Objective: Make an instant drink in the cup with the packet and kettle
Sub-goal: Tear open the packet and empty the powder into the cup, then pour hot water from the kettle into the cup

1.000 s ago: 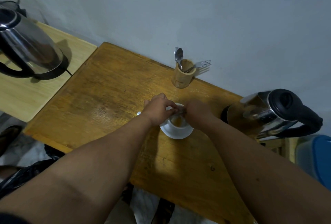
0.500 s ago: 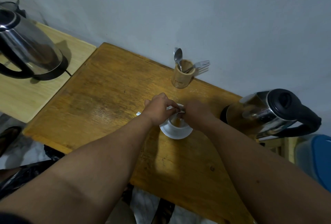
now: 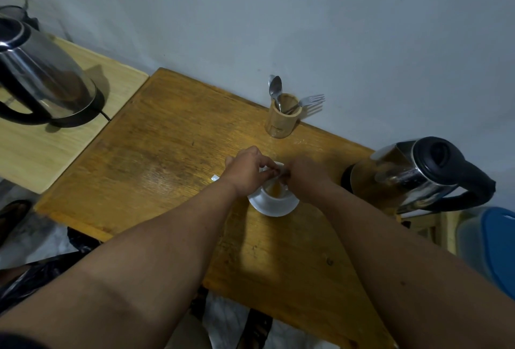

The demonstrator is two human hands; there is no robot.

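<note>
A white cup (image 3: 276, 195) stands on a white saucer (image 3: 274, 208) in the middle of the wooden table (image 3: 167, 159); its inside looks brownish. My left hand (image 3: 245, 171) and my right hand (image 3: 305, 178) meet just above the cup's far rim, both pinching a small white packet (image 3: 277, 167). The hands hide most of the packet; a white corner (image 3: 214, 178) shows left of my left wrist. A steel kettle (image 3: 412, 173) with a black lid and handle stands at the table's right end, apart from my right hand.
A wooden holder (image 3: 282, 116) with a spoon and a fork stands by the wall behind the cup. A second steel kettle (image 3: 41, 78) sits on a lighter side table to the left. A blue-lidded container (image 3: 490, 245) is at the right edge.
Both hands stay together over the cup with the packet between the fingers; only small finger shifts show.
</note>
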